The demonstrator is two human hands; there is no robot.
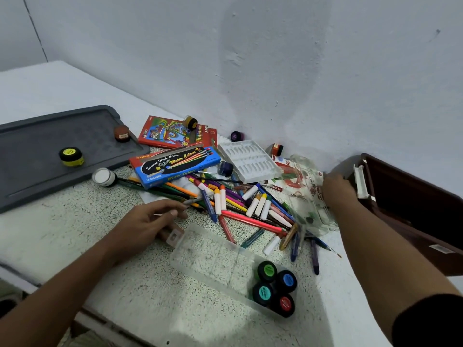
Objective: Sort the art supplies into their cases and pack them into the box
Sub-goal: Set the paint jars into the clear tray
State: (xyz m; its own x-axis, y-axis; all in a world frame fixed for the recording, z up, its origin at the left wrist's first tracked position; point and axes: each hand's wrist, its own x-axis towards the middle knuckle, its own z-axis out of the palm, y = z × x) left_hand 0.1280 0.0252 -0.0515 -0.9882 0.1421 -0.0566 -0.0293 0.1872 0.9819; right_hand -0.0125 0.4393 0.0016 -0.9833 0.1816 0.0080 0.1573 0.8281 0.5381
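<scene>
Pinching a thin brush (191,201) out of the pencil-and-crayon heap (240,206), the left hand (147,221) hovers just above the clear case (215,259) holding four paint pots. Right hand (335,189) grips the floppy clear pouch (308,194) beside the brown box (411,204), probably readying it for filling.
</scene>
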